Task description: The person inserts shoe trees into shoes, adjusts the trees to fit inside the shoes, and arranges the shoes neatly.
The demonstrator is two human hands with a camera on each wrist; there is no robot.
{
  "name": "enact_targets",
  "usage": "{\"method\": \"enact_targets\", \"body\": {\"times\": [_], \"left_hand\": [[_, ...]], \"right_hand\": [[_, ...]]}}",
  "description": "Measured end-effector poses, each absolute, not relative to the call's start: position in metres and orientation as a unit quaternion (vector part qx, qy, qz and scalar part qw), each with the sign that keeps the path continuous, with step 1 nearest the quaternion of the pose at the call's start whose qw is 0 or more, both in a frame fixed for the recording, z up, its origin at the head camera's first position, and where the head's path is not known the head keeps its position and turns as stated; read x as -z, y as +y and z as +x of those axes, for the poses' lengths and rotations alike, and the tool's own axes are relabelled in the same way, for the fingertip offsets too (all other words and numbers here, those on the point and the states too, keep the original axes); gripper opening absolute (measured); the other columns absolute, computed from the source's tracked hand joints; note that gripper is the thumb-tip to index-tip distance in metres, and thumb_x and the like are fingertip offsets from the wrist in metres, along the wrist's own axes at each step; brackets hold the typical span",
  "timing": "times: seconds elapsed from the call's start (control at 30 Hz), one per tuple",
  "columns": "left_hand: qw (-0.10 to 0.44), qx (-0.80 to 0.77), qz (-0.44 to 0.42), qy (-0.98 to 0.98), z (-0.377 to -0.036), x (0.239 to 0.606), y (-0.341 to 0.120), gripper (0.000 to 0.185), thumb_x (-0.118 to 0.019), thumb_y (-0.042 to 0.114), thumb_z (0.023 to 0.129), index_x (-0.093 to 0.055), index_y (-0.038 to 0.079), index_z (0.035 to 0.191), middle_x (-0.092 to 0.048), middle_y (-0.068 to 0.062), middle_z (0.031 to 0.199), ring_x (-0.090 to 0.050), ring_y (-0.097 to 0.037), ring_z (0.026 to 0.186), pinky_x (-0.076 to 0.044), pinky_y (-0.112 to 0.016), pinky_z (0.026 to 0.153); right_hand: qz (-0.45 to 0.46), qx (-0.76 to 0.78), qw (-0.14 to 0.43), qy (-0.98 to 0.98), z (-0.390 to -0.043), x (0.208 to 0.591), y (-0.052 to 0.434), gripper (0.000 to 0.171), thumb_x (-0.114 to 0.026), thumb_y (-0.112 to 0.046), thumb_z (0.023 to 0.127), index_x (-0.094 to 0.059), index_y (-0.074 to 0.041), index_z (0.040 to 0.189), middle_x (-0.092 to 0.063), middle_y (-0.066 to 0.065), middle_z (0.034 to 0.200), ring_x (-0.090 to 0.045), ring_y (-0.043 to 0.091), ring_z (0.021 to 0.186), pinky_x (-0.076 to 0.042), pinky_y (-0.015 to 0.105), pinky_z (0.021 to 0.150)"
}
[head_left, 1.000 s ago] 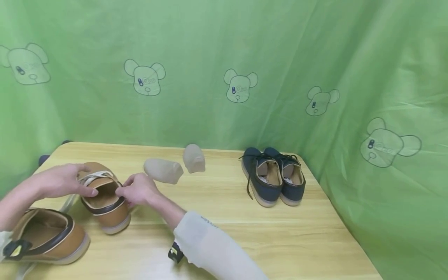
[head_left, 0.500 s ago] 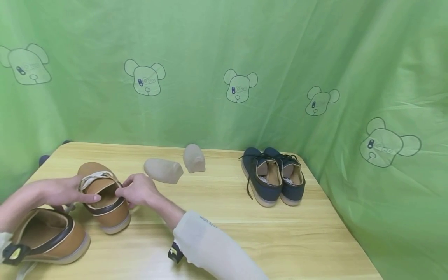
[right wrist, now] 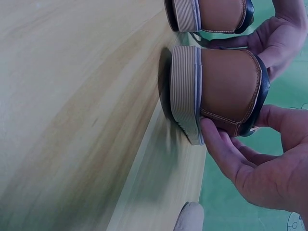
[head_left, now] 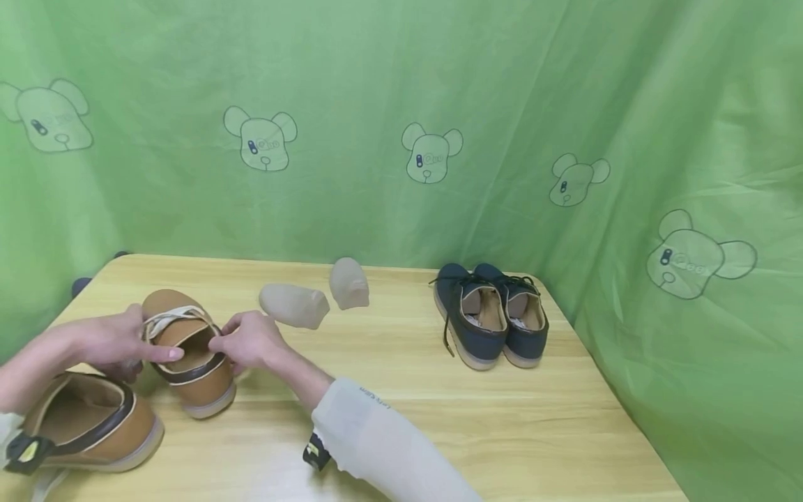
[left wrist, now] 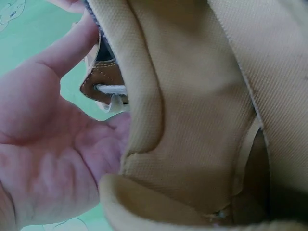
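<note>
A tan shoe (head_left: pixel 191 362) with a dark collar and white laces stands on the wooden table (head_left: pixel 401 411), heel toward me. My left hand (head_left: pixel 116 341) grips its left side, a finger lying across the opening. My right hand (head_left: pixel 247 341) pinches the right side of the collar. In the right wrist view, the fingers (right wrist: pixel 226 154) press the shoe's heel (right wrist: pixel 226 91) just above the ribbed sole. The left wrist view shows my palm (left wrist: pixel 48 159) against the shoe's tan lining (left wrist: pixel 192 120).
The matching tan shoe (head_left: pixel 88 425) lies at the near left edge. Two beige shoe inserts (head_left: pixel 293 305) (head_left: pixel 348 284) lie behind my right hand. A navy pair of shoes (head_left: pixel 489 314) stands at the back right. Green cloth (head_left: pixel 401 104) hangs behind and to the right.
My left hand has slid from the top of the shoe down along its left side. The right hand and the shoe have barely moved.
</note>
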State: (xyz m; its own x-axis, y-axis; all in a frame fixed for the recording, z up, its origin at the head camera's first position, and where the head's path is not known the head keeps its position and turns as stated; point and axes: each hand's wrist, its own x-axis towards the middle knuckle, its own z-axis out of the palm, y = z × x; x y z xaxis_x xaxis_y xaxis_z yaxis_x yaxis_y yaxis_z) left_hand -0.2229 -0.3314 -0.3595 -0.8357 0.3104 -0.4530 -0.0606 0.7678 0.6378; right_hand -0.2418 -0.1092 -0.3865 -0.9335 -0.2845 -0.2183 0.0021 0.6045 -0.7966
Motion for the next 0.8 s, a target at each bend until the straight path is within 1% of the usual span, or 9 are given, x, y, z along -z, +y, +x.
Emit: {"method": "enact_targets", "body": {"times": [0.1,0.13,0.2,0.27,0.57,0.63,0.7,0.73,0.8], "left_hand": [[0.278,-0.347,0.066,0.893,-0.224,0.357,-0.332,0.069,-0.069,0.042,0.096,-0.036,-0.016,0.114,-0.049,0.001,0.057,-0.044,-0.010,0.051,-0.041,-0.022,0.050],[0.280,-0.349,0.061,0.892,-0.224,0.357,-0.333,0.077,-0.069,0.042,0.095,-0.031,-0.020,0.122,-0.050,0.001,0.058,-0.046,-0.010,0.052,-0.043,-0.022,0.051],[0.285,-0.353,0.045,0.890,-0.223,0.355,-0.334,0.099,-0.070,0.043,0.094,-0.009,-0.022,0.138,-0.052,-0.001,0.063,-0.048,-0.011,0.055,-0.046,-0.024,0.054],[0.286,-0.349,0.042,0.891,-0.224,0.353,-0.335,0.107,-0.071,0.044,0.093,-0.004,-0.021,0.144,-0.053,-0.002,0.065,-0.051,-0.012,0.057,-0.047,-0.025,0.054],[0.249,-0.306,0.068,0.916,-0.228,0.349,-0.331,0.100,-0.074,0.043,0.091,-0.020,-0.025,0.140,-0.059,-0.003,0.065,-0.056,-0.014,0.059,-0.046,-0.025,0.053],[0.251,-0.302,0.070,0.917,-0.227,0.348,-0.331,0.106,-0.074,0.044,0.091,-0.014,-0.025,0.143,-0.057,-0.002,0.065,-0.055,-0.014,0.059,-0.044,-0.025,0.054],[0.256,-0.300,0.070,0.916,-0.225,0.348,-0.330,0.116,-0.073,0.046,0.091,0.001,-0.024,0.147,-0.056,-0.003,0.066,-0.054,-0.015,0.060,-0.044,-0.027,0.057],[0.255,-0.296,0.075,0.918,-0.223,0.348,-0.330,0.121,-0.073,0.046,0.091,0.009,-0.023,0.148,-0.061,-0.012,0.073,-0.057,-0.017,0.065,-0.050,-0.032,0.065],[0.247,-0.288,0.088,0.921,-0.218,0.349,-0.329,0.130,-0.073,0.047,0.091,0.024,-0.019,0.146,-0.062,-0.036,0.100,-0.065,-0.038,0.086,-0.053,-0.048,0.087]], "right_hand": [[-0.078,0.441,0.167,0.878,-0.243,0.386,-0.109,0.021,-0.079,-0.021,0.088,-0.073,-0.010,0.104,-0.073,0.005,0.079,-0.070,0.019,0.057,-0.056,0.025,0.062],[-0.078,0.441,0.167,0.878,-0.243,0.386,-0.109,0.021,-0.079,-0.021,0.088,-0.073,-0.010,0.104,-0.073,0.006,0.080,-0.070,0.019,0.057,-0.057,0.025,0.062],[-0.079,0.441,0.168,0.878,-0.243,0.386,-0.108,0.020,-0.079,-0.021,0.088,-0.073,-0.010,0.104,-0.073,0.006,0.080,-0.071,0.020,0.057,-0.057,0.026,0.063],[-0.078,0.437,0.168,0.880,-0.242,0.386,-0.108,0.020,-0.079,-0.021,0.088,-0.073,-0.010,0.104,-0.073,0.006,0.080,-0.071,0.020,0.057,-0.057,0.026,0.063],[-0.076,0.442,0.165,0.879,-0.242,0.387,-0.107,0.019,-0.079,-0.019,0.087,-0.072,-0.009,0.102,-0.071,0.006,0.075,-0.072,0.023,0.058,-0.056,0.026,0.058],[-0.074,0.444,0.164,0.878,-0.242,0.387,-0.107,0.019,-0.079,-0.019,0.087,-0.072,-0.009,0.102,-0.071,0.006,0.075,-0.072,0.023,0.058,-0.056,0.026,0.058],[-0.073,0.447,0.164,0.876,-0.243,0.388,-0.107,0.019,-0.079,-0.019,0.087,-0.073,-0.009,0.102,-0.071,0.006,0.076,-0.072,0.023,0.058,-0.057,0.026,0.059],[-0.073,0.448,0.165,0.876,-0.243,0.388,-0.107,0.019,-0.080,-0.019,0.087,-0.073,-0.009,0.102,-0.071,0.006,0.076,-0.072,0.023,0.058,-0.056,0.026,0.059],[-0.074,0.449,0.165,0.875,-0.243,0.388,-0.106,0.019,-0.080,-0.019,0.087,-0.073,-0.009,0.102,-0.072,0.007,0.077,-0.071,0.022,0.057,-0.057,0.026,0.058]]}}
